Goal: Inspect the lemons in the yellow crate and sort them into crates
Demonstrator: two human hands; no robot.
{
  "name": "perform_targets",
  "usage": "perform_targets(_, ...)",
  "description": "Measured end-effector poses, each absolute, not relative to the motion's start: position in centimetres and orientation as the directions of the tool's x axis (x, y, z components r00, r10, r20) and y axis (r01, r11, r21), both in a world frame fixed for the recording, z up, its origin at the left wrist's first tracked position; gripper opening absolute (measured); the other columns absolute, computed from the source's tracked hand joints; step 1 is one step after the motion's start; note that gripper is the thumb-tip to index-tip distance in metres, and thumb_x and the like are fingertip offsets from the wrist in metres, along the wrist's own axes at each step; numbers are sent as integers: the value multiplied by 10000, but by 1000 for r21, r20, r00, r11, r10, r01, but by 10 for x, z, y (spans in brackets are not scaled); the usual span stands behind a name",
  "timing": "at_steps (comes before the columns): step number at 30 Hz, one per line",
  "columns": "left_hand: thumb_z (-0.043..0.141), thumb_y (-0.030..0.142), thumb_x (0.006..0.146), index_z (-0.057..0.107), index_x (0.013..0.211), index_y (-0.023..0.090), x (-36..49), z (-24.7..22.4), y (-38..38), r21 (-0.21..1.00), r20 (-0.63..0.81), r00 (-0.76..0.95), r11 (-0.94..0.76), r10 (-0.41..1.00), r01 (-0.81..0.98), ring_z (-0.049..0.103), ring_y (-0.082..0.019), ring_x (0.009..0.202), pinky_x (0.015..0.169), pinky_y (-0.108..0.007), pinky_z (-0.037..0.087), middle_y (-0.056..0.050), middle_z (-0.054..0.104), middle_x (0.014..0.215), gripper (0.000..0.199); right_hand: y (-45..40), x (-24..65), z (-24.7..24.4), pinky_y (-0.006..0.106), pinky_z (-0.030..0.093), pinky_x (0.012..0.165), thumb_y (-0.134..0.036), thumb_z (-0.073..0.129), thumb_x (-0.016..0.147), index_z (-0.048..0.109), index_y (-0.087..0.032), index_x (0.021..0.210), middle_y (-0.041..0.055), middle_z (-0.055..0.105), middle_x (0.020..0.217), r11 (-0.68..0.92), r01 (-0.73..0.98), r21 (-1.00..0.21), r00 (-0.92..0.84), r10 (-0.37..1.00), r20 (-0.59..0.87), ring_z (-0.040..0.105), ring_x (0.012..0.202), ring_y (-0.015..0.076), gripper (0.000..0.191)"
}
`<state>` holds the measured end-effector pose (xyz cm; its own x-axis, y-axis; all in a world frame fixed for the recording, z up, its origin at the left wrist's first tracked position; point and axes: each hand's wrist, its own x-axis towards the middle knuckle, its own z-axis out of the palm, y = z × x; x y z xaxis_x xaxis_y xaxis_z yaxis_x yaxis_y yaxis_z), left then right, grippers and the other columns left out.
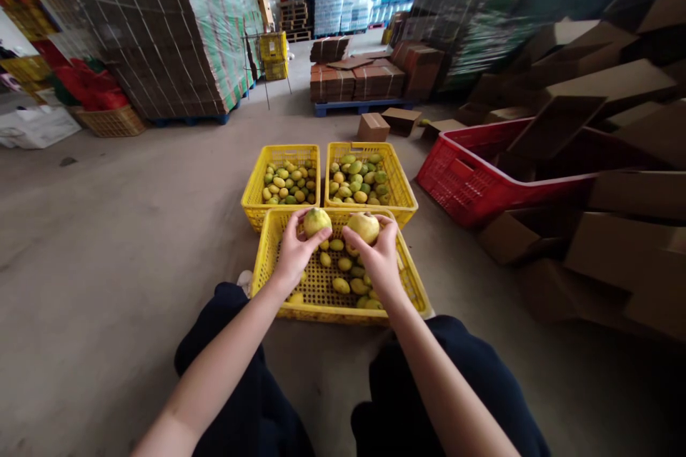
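My left hand (pixel 296 246) is closed around a round yellow-green fruit (pixel 317 222), thumb across its front. In my right hand (pixel 381 250) I grip a second pale yellow fruit (pixel 364 228) with a brownish tip on top. Both are held side by side, a small gap between them, above the far part of a yellow perforated crate (pixel 258 273). Several loose oval fruits lie in that crate, mostly toward its right side, such as a yellow-green one (pixel 341 285). My right forearm hides part of them.
Behind stand two yellow crates of green and yellow fruit, the left crate (pixel 251 186) and the right crate (pixel 406 193). To the right are a red crate (pixel 455 189) and heaped cardboard boxes (pixel 627 243). Wrapped pallet stacks (pixel 144 36) and flattened cartons (pixel 356 82) stand farther back.
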<state>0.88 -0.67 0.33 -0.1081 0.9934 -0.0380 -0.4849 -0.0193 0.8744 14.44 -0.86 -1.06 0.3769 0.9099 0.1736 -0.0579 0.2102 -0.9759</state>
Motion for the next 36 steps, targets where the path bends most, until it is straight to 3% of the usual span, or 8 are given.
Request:
perform_targets(4, 744, 221, 701, 661, 905, 162, 5, 4, -3, 788, -201, 27, 178, 979, -589, 634, -161, 850, 721, -236, 520, -54, 676, 905, 229, -7, 144, -7, 247, 499, 594, -331, 766, 655, 576, -245, 866, -18, 593, 833, 69, -317, -946, 221, 975, -2, 558, 749, 154, 297)
perform_targets(7, 607, 334, 813, 663, 918, 120, 4, 5, -2, 682, -295, 143, 313, 945, -661, 661, -217, 834, 756, -342, 553, -107, 693, 850, 245, -8, 142, -4, 213, 448, 485, -373, 735, 691, 629, -231, 817, -19, 609, 774, 4, -379, -925, 91, 995, -33, 542, 654, 129, 217)
perform_targets(12, 449, 377, 887, 645, 878, 87, 2, 7, 1, 599, -380, 172, 384, 909, -703, 655, -179, 632, 704, -374, 579, -121, 688, 770, 351, -8, 138, -7, 195, 386, 406, -403, 685, 733, 623, -211, 747, -33, 590, 665, 2, -398, -917, 101, 994, -41, 501, 542, 101, 203)
perform_targets(16, 547, 376, 842, 622, 884, 109, 0, 7, 3, 541, -428, 189, 418, 884, -730, 632, -149, 583, 643, -325, 584, -75, 665, 735, 280, -4, 136, -12, 212, 444, 438, -385, 690, 691, 615, -201, 766, -20, 640, 700, -77, -559, -825, 163, 966, -201, 574, 581, 126, 213)
perform_targets(22, 551, 378, 832, 623, 866, 111, 0, 5, 5, 508, -413, 180, 390, 893, -768, 605, -132, 567, 602, -276, 566, -73, 646, 699, 279, -3, 133, -8, 259, 498, 464, -355, 638, 675, 627, -188, 773, 11, 661, 693, -128, -617, -776, 65, 975, -212, 642, 625, 175, 194)
perform_targets(29, 445, 363, 898, 637, 987, 97, -1, 0, 7, 459, -331, 282, 415, 901, -786, 618, -133, 595, 604, -274, 559, -95, 690, 814, 340, -9, 134, -2, 189, 403, 367, -291, 731, 600, 598, -204, 783, -43, 607, 657, -141, -591, -794, 19, 982, -188, 574, 511, 111, 242)
perform_targets(33, 447, 268, 892, 622, 1053, 146, -1, 0, 6, 453, -328, 285, 415, 901, -789, 655, -149, 661, 647, -313, 579, -66, 700, 906, 267, -6, 138, -2, 209, 364, 330, -356, 607, 655, 587, -179, 741, 6, 615, 573, -246, -656, -713, -18, 950, -311, 552, 434, 131, 198)
perform_targets(36, 470, 309, 886, 618, 1059, 146, -1, 4, 4, 430, -351, 285, 423, 892, -798, 667, -162, 699, 628, -302, 586, -60, 691, 851, 280, -4, 139, -2, 240, 383, 323, -378, 498, 711, 573, -179, 732, 49, 644, 556, -329, -691, -644, -53, 911, -408, 549, 406, 154, 214)
